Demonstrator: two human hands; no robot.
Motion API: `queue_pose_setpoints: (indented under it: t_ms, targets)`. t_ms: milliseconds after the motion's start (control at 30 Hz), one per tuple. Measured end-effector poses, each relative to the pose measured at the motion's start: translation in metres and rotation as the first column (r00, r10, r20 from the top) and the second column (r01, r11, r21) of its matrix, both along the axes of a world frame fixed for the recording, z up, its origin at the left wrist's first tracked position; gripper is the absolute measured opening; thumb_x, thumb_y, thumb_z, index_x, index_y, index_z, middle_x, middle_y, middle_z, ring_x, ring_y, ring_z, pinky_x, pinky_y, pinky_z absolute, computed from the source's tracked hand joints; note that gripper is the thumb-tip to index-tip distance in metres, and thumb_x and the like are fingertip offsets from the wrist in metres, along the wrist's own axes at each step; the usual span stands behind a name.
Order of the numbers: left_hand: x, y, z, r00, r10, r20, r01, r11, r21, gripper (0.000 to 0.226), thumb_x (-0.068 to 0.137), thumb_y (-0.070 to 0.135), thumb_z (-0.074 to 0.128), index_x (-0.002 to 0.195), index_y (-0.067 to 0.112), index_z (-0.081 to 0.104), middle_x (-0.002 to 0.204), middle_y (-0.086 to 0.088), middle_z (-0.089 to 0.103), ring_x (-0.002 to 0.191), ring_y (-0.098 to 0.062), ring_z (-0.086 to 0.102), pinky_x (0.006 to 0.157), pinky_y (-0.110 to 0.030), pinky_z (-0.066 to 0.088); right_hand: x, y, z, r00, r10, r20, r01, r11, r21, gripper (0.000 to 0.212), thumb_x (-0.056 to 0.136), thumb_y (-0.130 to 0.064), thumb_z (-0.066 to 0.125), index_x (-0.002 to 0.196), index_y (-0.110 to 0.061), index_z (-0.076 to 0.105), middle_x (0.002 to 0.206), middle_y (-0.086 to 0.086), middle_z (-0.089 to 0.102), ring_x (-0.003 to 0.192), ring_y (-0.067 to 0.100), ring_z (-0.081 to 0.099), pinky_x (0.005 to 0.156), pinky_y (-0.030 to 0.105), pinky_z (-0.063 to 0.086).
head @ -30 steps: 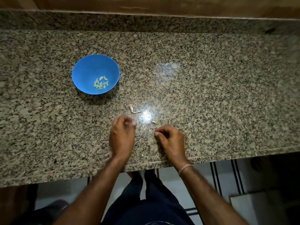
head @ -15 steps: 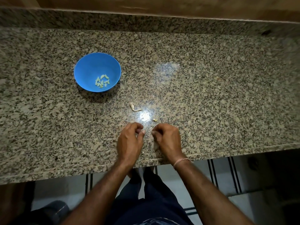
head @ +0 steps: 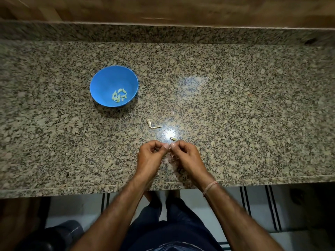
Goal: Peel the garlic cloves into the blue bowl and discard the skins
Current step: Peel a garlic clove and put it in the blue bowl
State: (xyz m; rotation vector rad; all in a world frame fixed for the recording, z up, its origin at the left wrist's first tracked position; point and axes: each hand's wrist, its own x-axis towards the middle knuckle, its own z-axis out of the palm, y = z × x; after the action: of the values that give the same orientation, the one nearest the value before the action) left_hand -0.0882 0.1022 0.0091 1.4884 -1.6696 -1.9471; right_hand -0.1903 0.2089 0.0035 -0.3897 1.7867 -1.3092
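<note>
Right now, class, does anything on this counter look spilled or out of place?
Yes: scraps lie loose on the counter. A curled garlic stem sits between the blue bowl and the left hand, and a small bit lies just beyond the right hand. The bowl stands upright, its peeled cloves inside.

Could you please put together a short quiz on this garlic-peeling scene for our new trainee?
1. True or false: the blue bowl is empty.
2. The curled garlic scrap lies: A) inside the bowl; B) on the countertop, between bowl and hands; C) on the floor.
3. Fill in: the left hand and right hand meet at their ____.
Key: 1 false, it holds peeled cloves. 2 B. 3 fingertips.
</note>
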Motion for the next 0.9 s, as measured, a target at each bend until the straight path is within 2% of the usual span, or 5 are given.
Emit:
queue_pose_setpoints:
  t_ms: [167,333,533,733,900]
  targets:
    - [-0.008,0.009,0.013,0.998,0.009,0.055,-0.006,0.999,-0.054,0.022,0.096,0.030,0.072,0.082,0.013,0.074,0.082,0.002,0.077,0.086,-0.014,0.075,0.084,-0.033,0.059,-0.012,0.001,0.003,0.954,0.134,-0.270,-0.130,0.991,0.030,0.028,0.104,-0.029,0.061,0.080,-0.015,0.060,0.069,-0.008,0.054,0.063,0.002,0.045,0.060,0.019,0.040]
    - [-0.015,0.017,0.013,0.995,0.090,0.037,-0.092,0.994,0.053,0.020,0.101,0.017,0.066,0.092,0.001,0.074,0.082,-0.004,0.071,0.074,-0.008,0.064,0.069,-0.021,0.054,-0.016,-0.002,0.000,0.721,0.178,-0.670,-0.189,0.980,0.057,0.028,0.102,-0.019,0.064,0.079,-0.027,0.052,0.067,-0.017,0.046,0.060,-0.003,0.040,0.056,0.012,0.031]
    - [-0.009,0.036,0.007,0.949,0.044,0.311,0.108,0.884,-0.454,0.020,0.100,0.039,0.064,0.085,0.027,0.065,0.081,0.009,0.068,0.074,-0.012,0.063,0.064,-0.027,0.045,-0.016,-0.003,0.005,0.988,0.146,0.054,-0.153,0.979,0.138,0.031,0.107,-0.033,0.056,0.081,-0.016,0.058,0.073,-0.003,0.054,0.062,0.008,0.047,0.055,0.018,0.043]
    - [-0.010,0.031,0.004,0.979,0.171,0.110,-0.192,0.953,0.235,0.023,0.103,0.024,0.062,0.084,0.012,0.069,0.073,-0.002,0.061,0.058,-0.012,0.051,0.046,-0.022,0.039,-0.022,0.001,-0.003,0.670,0.309,-0.675,-0.305,0.943,0.129,0.030,0.106,-0.022,0.056,0.078,-0.026,0.046,0.070,-0.015,0.044,0.065,-0.003,0.039,0.060,0.013,0.031]
    - [-0.013,0.044,0.014,0.943,0.079,0.324,0.089,0.877,-0.473,0.024,0.104,0.036,0.059,0.087,0.020,0.064,0.076,0.007,0.063,0.067,-0.009,0.055,0.058,-0.025,0.036,-0.024,-0.003,0.009,0.967,0.193,0.167,-0.209,0.974,0.083,0.029,0.107,-0.029,0.054,0.081,-0.017,0.055,0.070,-0.005,0.052,0.060,0.008,0.045,0.054,0.018,0.040]
